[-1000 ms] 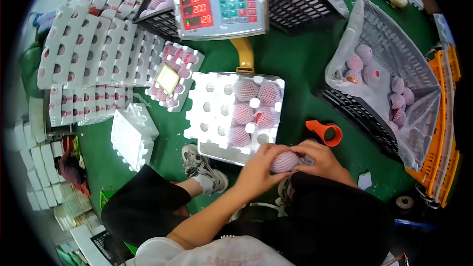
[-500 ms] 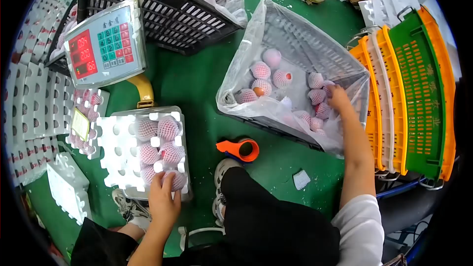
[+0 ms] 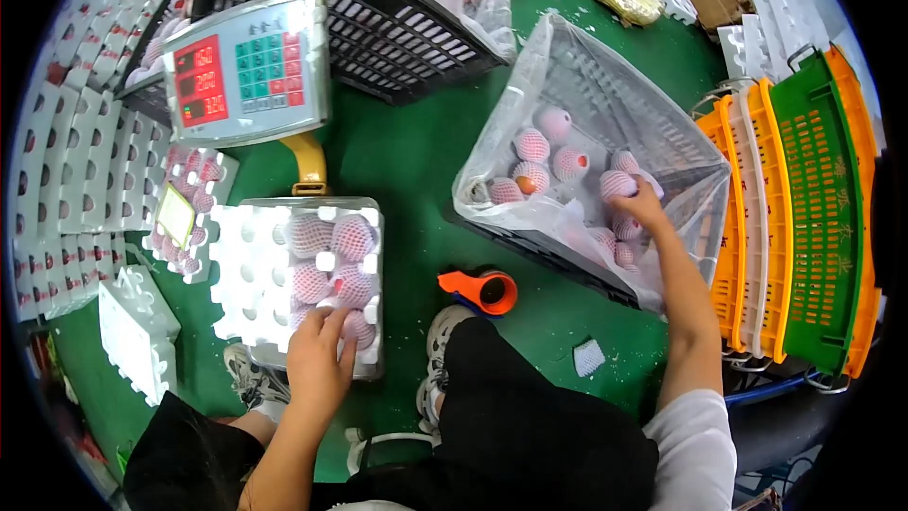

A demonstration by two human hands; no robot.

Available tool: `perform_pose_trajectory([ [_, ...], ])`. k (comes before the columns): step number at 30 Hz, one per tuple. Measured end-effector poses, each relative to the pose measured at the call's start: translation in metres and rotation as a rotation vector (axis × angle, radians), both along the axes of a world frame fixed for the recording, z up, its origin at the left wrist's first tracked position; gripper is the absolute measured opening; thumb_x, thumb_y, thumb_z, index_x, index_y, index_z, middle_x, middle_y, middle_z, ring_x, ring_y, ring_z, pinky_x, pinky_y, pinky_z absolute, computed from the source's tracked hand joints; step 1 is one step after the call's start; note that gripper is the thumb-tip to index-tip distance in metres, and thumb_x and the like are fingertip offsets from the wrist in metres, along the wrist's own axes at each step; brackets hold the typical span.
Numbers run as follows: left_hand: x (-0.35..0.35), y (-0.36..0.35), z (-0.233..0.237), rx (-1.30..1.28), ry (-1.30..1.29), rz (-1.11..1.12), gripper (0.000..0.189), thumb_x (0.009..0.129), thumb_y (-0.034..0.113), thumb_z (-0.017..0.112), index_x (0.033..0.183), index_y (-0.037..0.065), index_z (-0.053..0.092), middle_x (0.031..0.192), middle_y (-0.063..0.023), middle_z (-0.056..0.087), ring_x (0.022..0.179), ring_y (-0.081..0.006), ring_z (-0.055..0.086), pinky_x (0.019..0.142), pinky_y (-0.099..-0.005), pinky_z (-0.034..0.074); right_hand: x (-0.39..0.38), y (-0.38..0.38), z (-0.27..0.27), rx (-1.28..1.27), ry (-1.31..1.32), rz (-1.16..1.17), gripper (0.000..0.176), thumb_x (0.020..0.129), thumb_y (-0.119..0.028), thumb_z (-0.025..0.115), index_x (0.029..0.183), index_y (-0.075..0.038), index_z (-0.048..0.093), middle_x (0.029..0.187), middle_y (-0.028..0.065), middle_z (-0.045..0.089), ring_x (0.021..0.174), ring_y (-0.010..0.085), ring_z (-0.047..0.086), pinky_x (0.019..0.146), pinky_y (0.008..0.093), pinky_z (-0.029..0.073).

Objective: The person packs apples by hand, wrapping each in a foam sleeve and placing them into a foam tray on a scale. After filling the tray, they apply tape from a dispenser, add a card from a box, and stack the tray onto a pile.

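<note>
At the lower right of a white foam tray (image 3: 248,298), my left hand (image 3: 320,355) has its fingers curled around a fruit in a pink foam net (image 3: 359,329). The tray lies in a clear plastic box, and its right side holds several netted fruits (image 3: 310,235); the left-hand hollows are bare. My right hand (image 3: 645,208) grips another netted fruit (image 3: 618,185) inside a crate lined with translucent plastic (image 3: 501,123). Several more netted fruits (image 3: 532,145) lie around it in the crate. Its fingertips are partly hidden by the fruit.
A scale display (image 3: 248,66) with red digits stands behind the tray. An orange tape dispenser (image 3: 478,291) and a loose foam net (image 3: 588,357) lie on the green floor. Stacked baskets (image 3: 804,218) stand at right, foam trays (image 3: 80,161) at left, a black crate (image 3: 369,19) behind.
My right hand has drawn a netted fruit up and slightly left from the crate's right side. My left hand stays at the same tray corner. The scale's digits differ, and the whole view has shifted.
</note>
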State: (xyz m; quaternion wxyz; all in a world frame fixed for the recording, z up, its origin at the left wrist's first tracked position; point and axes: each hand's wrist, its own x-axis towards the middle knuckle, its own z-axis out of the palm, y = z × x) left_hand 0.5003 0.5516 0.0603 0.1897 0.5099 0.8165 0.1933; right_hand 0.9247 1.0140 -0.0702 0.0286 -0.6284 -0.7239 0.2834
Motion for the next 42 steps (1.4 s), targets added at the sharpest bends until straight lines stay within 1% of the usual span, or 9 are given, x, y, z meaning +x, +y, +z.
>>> perform_pose_trajectory([
  [4,-0.002,0.020,0.032,0.282,-0.355,0.075,0.046,0.087,-0.007,0.064,0.131,0.004,0.060,0.113,-0.0135,0.064,0.097,-0.0248,0.067,0.087,-0.0337,0.053,-0.063,-0.059,0.112,-0.214,0.705,0.003,0.074,0.072,-0.036,0.082,0.131,0.002,0.056,0.114,0.0086,0.065,0.102,0.0186,0.063,0.094,0.0339,0.049],
  [7,0.018,0.045,0.048,0.421,-0.786,-0.032,0.072,0.090,0.002,0.067,0.154,0.007,0.034,0.145,-0.0183,0.049,0.113,-0.0278,0.065,0.095,-0.0393,0.053,-0.124,-0.152,0.162,-0.177,0.773,0.301,0.068,0.074,-0.029,0.082,0.130,0.000,0.057,0.113,0.0064,0.066,0.104,0.0170,0.062,0.094,0.0327,0.049],
  [10,0.035,0.066,0.052,0.447,-0.632,-0.310,0.086,0.086,0.019,0.078,0.155,0.003,0.029,0.154,-0.0188,0.036,0.135,-0.0309,0.048,0.107,-0.0383,0.043,-0.205,-0.247,0.179,-0.411,0.830,0.531,0.052,0.080,-0.020,0.080,0.123,0.001,0.058,0.109,0.0045,0.067,0.095,0.0131,0.064,0.084,0.0296,0.053],
  [15,-0.002,0.024,0.014,0.254,-1.684,0.315,0.055,0.105,0.035,0.053,0.150,0.008,0.039,0.117,-0.0103,0.064,0.090,-0.0189,0.068,0.068,-0.0281,0.057,-0.235,-0.295,0.137,-0.749,0.931,0.351,0.027,0.098,-0.006,0.054,0.121,0.005,0.061,0.091,0.0088,0.070,0.071,0.0109,0.063,0.067,0.0242,0.052],
  [21,-0.041,-0.013,-0.027,0.323,-2.152,0.736,0.046,0.104,0.037,0.055,0.138,0.006,0.047,0.121,-0.0119,0.063,0.098,-0.0237,0.068,0.075,-0.0282,0.058,-0.224,-0.289,0.131,-0.605,0.908,0.186,0.028,0.097,-0.006,0.057,0.122,0.003,0.063,0.091,0.0082,0.068,0.077,0.0115,0.062,0.072,0.0236,0.051],
  [24,-0.071,-0.009,-0.031,0.464,-2.049,0.819,0.047,0.102,0.037,0.059,0.136,0.006,0.048,0.123,-0.0128,0.062,0.103,-0.0261,0.067,0.079,-0.0307,0.058,-0.207,-0.278,0.133,-0.480,0.887,0.131,0.023,0.097,-0.007,0.059,0.117,0.003,0.065,0.091,0.0074,0.067,0.078,0.0111,0.062,0.072,0.0235,0.050],
  [29,-0.157,-0.011,-0.064,0.407,-0.760,0.603,0.062,0.092,0.015,0.074,0.144,0.000,0.043,0.126,-0.0083,0.062,0.098,-0.0165,0.066,0.075,-0.0290,0.057,-0.159,-0.241,0.134,-0.177,0.767,0.001,0.020,0.101,-0.010,0.058,0.115,0.001,0.067,0.090,0.0036,0.065,0.075,0.0094,0.058,0.068,0.0228,0.047],
  [33,-0.165,0.011,-0.044,0.015,0.080,0.243,0.061,0.081,0.020,0.081,0.137,0.011,0.057,0.115,-0.0168,0.065,0.084,-0.0282,0.069,0.076,-0.0383,0.056,-0.116,-0.187,0.130,0.159,0.585,-0.048,0.020,0.099,-0.011,0.062,0.115,-0.002,0.070,0.100,0.0036,0.068,0.088,0.0115,0.064,0.076,0.0234,0.051],
  [42,-0.173,0.032,-0.084,0.068,0.432,-0.051,0.047,0.071,-0.001,0.063,0.118,0.000,0.058,0.100,-0.0201,0.062,0.091,-0.0419,0.059,0.076,-0.0530,0.044,0.038,0.044,0.045,0.305,-0.110,-0.047,0.034,0.087,-0.029,0.068,0.109,-0.004,0.074,0.102,0.0181,0.074,0.097,0.0317,0.071,0.087,0.0387,0.054],
])
